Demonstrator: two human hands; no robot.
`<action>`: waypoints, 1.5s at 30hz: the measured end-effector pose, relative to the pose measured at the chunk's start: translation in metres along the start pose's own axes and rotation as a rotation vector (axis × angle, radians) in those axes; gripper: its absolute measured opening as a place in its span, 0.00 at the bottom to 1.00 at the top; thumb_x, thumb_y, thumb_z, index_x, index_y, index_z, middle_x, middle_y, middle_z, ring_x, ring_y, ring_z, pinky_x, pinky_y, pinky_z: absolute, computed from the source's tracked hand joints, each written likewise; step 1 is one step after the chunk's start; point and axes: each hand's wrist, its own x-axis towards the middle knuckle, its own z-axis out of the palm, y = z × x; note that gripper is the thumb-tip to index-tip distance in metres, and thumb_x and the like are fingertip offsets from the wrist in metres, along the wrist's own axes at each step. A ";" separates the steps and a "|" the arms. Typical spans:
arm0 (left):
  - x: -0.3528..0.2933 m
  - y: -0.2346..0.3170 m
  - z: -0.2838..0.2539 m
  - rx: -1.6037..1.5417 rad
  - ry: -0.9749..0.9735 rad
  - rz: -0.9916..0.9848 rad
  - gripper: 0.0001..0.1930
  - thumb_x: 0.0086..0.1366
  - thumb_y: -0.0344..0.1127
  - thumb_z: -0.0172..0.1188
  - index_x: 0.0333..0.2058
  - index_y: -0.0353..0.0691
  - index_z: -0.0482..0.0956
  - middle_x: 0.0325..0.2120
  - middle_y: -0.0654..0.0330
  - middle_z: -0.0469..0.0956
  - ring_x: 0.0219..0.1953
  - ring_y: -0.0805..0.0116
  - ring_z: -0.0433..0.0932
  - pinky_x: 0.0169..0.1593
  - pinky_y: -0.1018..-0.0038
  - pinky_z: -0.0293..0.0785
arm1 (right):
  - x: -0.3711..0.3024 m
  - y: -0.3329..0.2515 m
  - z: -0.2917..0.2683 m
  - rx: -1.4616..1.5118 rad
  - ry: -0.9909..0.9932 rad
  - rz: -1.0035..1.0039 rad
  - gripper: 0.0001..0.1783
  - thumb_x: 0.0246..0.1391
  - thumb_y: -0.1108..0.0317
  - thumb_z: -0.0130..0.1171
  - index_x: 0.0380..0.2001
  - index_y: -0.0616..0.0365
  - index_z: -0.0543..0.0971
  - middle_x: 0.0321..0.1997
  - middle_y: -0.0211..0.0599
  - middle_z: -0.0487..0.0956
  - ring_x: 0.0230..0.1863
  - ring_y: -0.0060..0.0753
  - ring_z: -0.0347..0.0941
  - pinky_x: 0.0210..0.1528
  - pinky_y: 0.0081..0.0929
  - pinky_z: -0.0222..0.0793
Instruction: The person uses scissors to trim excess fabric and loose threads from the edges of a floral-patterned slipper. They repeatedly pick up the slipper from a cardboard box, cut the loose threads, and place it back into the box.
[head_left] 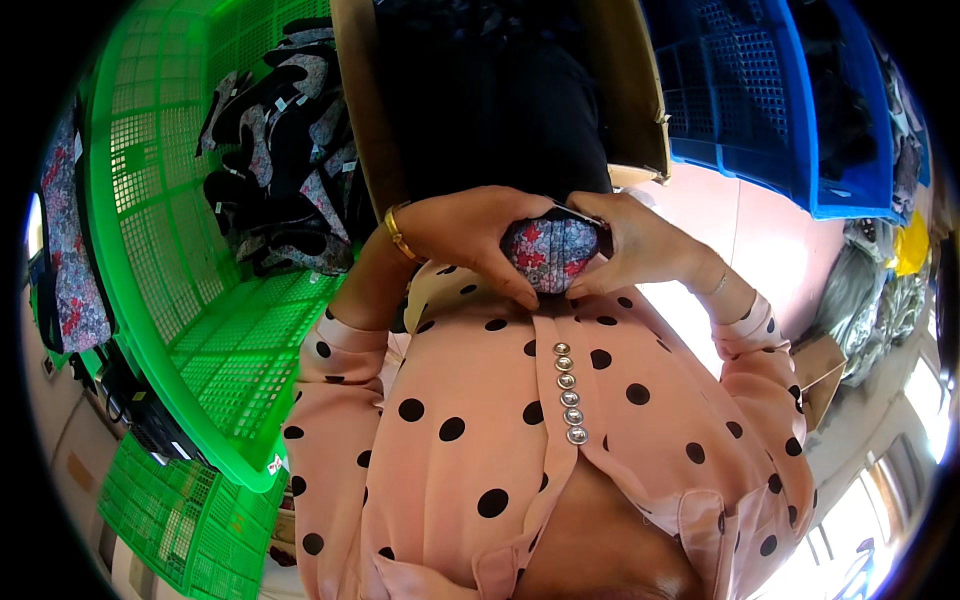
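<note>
To the left of the fingers sits the biggest thing here, a bright green plastic crate, its walls a stiff lattice of small holes. In it, at the end away from the wearer, we've got a loose heap of curved black and grey-floral fabric pieces, some with small white tags. Straight beyond the fingertips, a brown cardboard box, stiff-walled and rough-edged; a black mass shows between its sides, too dark to name. Beyond the fingers and to their right, a deep blue plastic crate, smooth-rimmed with gridded sides.

And right between the fingers, the small one: a rounded grey fabric piece with red flowers, plump, with a seam across it. The left hand grips one side, thumb at the near edge; the right hand grasps the other, thumb there too. Smallest of all, a shiny gold-coloured bangle, behind the left fingers at the wrist.
</note>
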 end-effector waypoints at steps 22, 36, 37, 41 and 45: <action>0.029 -0.016 -0.018 0.502 0.832 0.131 0.18 0.49 0.30 0.73 0.38 0.33 0.77 0.27 0.52 0.78 0.26 0.62 0.77 0.34 0.75 0.73 | 0.047 0.023 -0.025 -0.611 0.695 -0.182 0.13 0.45 0.64 0.69 0.30 0.55 0.75 0.25 0.39 0.76 0.27 0.44 0.76 0.26 0.33 0.68; 0.057 -0.039 -0.015 0.807 1.177 0.221 0.16 0.44 0.17 0.61 0.33 0.37 0.73 0.29 0.55 0.74 0.30 0.53 0.77 0.33 0.69 0.74 | 0.062 0.036 -0.006 -0.917 0.915 -0.322 0.16 0.36 0.66 0.69 0.25 0.52 0.70 0.22 0.37 0.73 0.23 0.44 0.74 0.23 0.36 0.68; 0.055 -0.042 -0.014 0.864 1.192 0.196 0.16 0.43 0.16 0.60 0.33 0.37 0.72 0.28 0.56 0.73 0.29 0.53 0.77 0.33 0.69 0.74 | 0.061 0.035 -0.003 -0.896 0.909 -0.312 0.16 0.34 0.68 0.68 0.26 0.51 0.70 0.21 0.36 0.73 0.23 0.43 0.73 0.23 0.36 0.68; 0.045 -0.046 0.000 0.840 1.196 0.188 0.16 0.44 0.19 0.63 0.33 0.39 0.72 0.28 0.59 0.73 0.28 0.57 0.76 0.30 0.68 0.74 | 0.050 0.053 0.005 -0.846 0.854 -0.333 0.16 0.35 0.71 0.67 0.28 0.52 0.71 0.22 0.36 0.73 0.23 0.44 0.74 0.25 0.36 0.68; 0.025 -0.044 0.004 0.634 0.996 0.223 0.14 0.46 0.20 0.64 0.33 0.39 0.75 0.27 0.59 0.74 0.31 0.58 0.75 0.35 0.70 0.75 | 0.042 0.068 0.000 -0.759 0.825 -0.323 0.15 0.36 0.71 0.66 0.28 0.53 0.71 0.23 0.37 0.74 0.23 0.44 0.74 0.25 0.36 0.68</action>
